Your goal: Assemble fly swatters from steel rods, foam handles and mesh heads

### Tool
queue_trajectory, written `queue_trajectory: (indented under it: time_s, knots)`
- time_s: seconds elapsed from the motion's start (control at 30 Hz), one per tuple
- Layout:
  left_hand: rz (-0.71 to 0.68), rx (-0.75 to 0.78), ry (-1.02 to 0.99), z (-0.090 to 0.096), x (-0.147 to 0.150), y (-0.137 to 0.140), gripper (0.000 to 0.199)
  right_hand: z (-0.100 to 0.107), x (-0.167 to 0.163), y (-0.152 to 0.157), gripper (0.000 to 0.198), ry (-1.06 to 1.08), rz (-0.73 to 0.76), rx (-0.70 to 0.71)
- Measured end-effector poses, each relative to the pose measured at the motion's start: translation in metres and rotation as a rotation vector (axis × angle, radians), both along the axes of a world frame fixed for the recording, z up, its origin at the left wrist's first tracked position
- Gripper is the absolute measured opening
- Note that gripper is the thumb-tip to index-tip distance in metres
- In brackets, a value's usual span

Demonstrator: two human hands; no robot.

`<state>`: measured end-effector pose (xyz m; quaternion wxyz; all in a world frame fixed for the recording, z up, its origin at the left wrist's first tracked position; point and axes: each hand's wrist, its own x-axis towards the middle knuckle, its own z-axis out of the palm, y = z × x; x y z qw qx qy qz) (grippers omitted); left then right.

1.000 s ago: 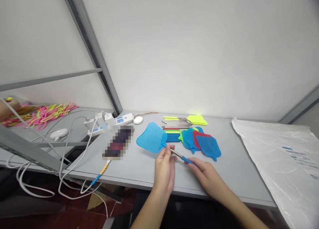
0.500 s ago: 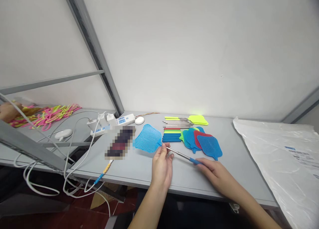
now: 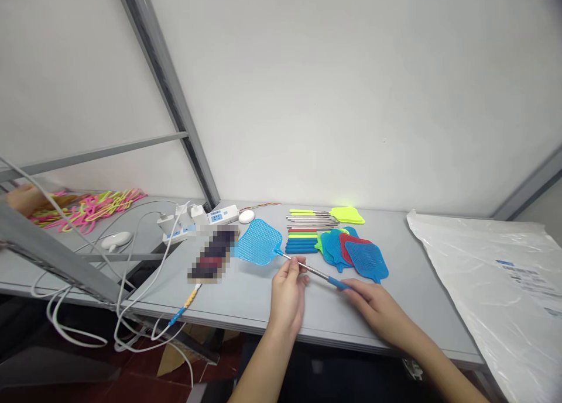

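1. A blue fly swatter was held just above the worktop, slanting from its paddle on the left to its handle on the right.

2. The left hand had its grip clamped lightly on the metal rod, a little way from the paddle.

3. The right hand had its grip clamped around the handle, whose far end was hidden inside the hand.

4. The swatter looked likely to handle as a light thing: stiff along the rod, bendy across the paddle. The smooth metal would probably have been slippery, so the handle seemed the surest place to take hold, with the rod for steadying. The narrow neck where paddle met rod looked the weakest point.

5. The paddle was thin plastic, pierced all over with small holes, broad and rounded at the corners. The rod was shiny and slim; the handle was a plain, matte-looking blue tube.

6. Beyond the hands lay a fan of loose paddles, a stack of coloured handles and bare metal rods. A crinkled white plastic bag lay at the right.
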<state>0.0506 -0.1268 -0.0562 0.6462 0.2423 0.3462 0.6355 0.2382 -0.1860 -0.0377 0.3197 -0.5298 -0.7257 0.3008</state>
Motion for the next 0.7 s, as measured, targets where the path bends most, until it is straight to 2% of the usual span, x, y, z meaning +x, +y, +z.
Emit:
queue_trajectory:
  time_s: [0.23, 0.33, 0.43, 0.5, 0.6, 0.7]
  knots:
    - [0.173, -0.049, -0.136, 0.003, -0.012, 0.009, 0.028, 0.004, 0.003, -0.001, 0.034, -0.02, 0.027, -0.032]
    - [0.093, -0.02, -0.057, 0.003, -0.011, 0.006, 0.031, 0.001, 0.006, 0.0, 0.035, -0.014, -0.007, -0.038]
    - [-0.065, 0.058, 0.145, 0.001, -0.006, 0.0, 0.033, -0.001, 0.007, 0.0, 0.036, 0.0, -0.027, -0.043]
    - [-0.122, 0.106, 0.258, 0.0, -0.003, -0.004, 0.035, -0.001, 0.007, 0.0, 0.036, 0.004, -0.025, -0.046]
    - [-0.085, 0.125, 0.279, -0.001, -0.002, -0.005, 0.035, -0.001, 0.004, -0.001, 0.036, 0.001, -0.014, -0.032]
    - [-0.009, 0.079, 0.157, 0.001, -0.005, -0.001, 0.033, 0.001, 0.001, -0.001, 0.036, -0.009, 0.007, -0.023]
